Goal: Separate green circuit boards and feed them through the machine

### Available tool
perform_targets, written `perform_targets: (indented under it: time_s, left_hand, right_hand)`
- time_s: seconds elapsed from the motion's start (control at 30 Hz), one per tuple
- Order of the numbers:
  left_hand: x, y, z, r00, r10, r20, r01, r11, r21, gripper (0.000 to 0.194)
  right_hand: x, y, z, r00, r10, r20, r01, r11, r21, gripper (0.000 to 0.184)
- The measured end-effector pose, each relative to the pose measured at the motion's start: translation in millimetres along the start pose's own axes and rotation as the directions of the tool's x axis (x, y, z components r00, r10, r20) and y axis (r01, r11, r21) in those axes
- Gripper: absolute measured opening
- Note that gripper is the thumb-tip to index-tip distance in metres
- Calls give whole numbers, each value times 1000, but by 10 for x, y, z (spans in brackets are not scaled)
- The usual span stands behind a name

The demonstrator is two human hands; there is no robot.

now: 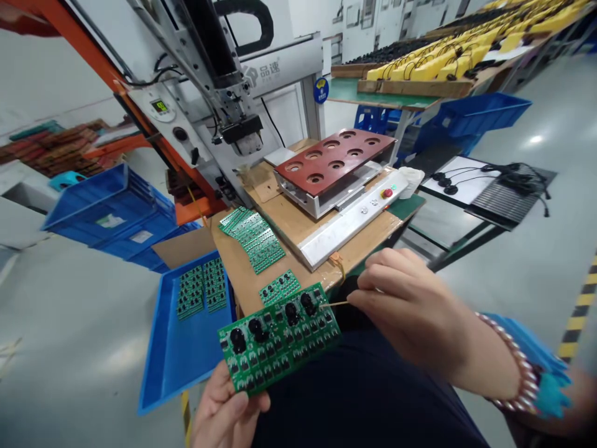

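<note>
Tilted above my lap is a green circuit board [280, 348], its lower left corner pinched in my left hand [228, 404]. Several glossy black blobs stand along the board's upper part, with rows of small black components below them. My right hand [410, 311] is closed on a thin wooden stick [334, 303], whose tip reaches the board's upper right, beside the rightmost blob. Whether the tip touches the board I cannot tell. Just behind lies a smaller green board [280, 287] on the brown tabletop [240, 283], and farther back a spread of overlapping green boards [254, 239].
A blue tray [175, 367] with green boards stands at the left, near stacked blue bins [112, 211]. Ahead, a machine head [240, 130] hangs beside a red fixture plate [336, 158] with round recesses. A control bar [349, 218] runs in front. Black cables [508, 177] lie at the right.
</note>
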State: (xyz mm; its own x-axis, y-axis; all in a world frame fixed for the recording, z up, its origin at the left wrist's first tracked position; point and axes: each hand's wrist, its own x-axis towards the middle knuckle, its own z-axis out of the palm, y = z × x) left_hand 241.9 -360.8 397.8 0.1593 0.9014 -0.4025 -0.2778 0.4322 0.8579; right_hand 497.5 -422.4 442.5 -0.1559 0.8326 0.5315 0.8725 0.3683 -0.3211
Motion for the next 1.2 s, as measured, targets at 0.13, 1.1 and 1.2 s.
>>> perform_targets:
  time_s: [0.13, 1.1, 1.2]
  left_hand:
    - [-2, -5, -11, 1000, -19, -14, 18, 999, -30, 37]
    - [331, -181, -465, 995, -61, 73, 74, 977, -198, 29]
    - [558, -302, -810, 999, -44, 0, 42, 961, -275, 26]
  right_hand:
    - [9, -13, 17, 1000, 4, -17, -4, 1000, 8, 21]
    - [156, -20, 146, 998, -23, 65, 22, 1000, 8, 20]
    - [243, 141, 375, 995, -6, 95, 5, 1000, 10, 20]
